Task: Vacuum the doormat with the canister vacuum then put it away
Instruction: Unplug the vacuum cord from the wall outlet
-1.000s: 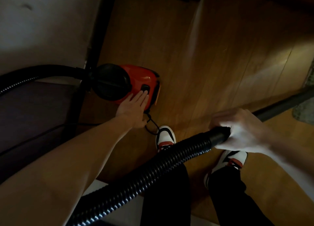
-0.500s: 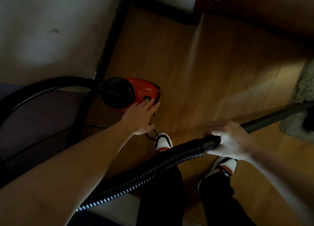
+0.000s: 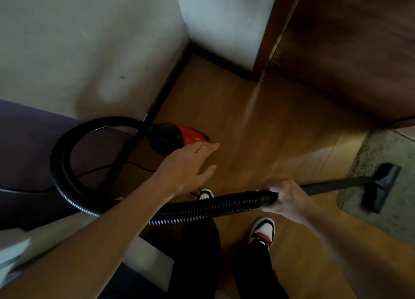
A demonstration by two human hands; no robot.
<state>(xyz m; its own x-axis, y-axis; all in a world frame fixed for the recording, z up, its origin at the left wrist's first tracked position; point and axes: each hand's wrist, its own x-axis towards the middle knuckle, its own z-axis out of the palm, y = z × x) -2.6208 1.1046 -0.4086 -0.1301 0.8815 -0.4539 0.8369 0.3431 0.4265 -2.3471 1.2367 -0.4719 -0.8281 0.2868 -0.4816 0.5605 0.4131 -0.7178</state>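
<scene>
A red and black canister vacuum (image 3: 190, 136) sits on the wood floor by the wall's skirting. Its ribbed black hose (image 3: 208, 208) loops left and crosses in front of my legs. My left hand (image 3: 188, 168) hovers just above the canister with fingers straight, holding nothing. My right hand (image 3: 283, 197) grips the hose end where the black wand (image 3: 336, 185) begins. The wand runs right to the floor nozzle (image 3: 381, 188), which rests on the grey-green doormat (image 3: 386, 154).
A white wall corner (image 3: 186, 17) and a dark wooden door (image 3: 350, 47) stand ahead. A dark purple furniture piece (image 3: 29, 145) is at the left with the power cord (image 3: 94, 170) across it. My two shoes (image 3: 262, 231) stand on the floor (image 3: 269, 128).
My left hand has lifted off the canister's button and drawn back above it. The view has tilted up, so the doormat and nozzle have come into sight.
</scene>
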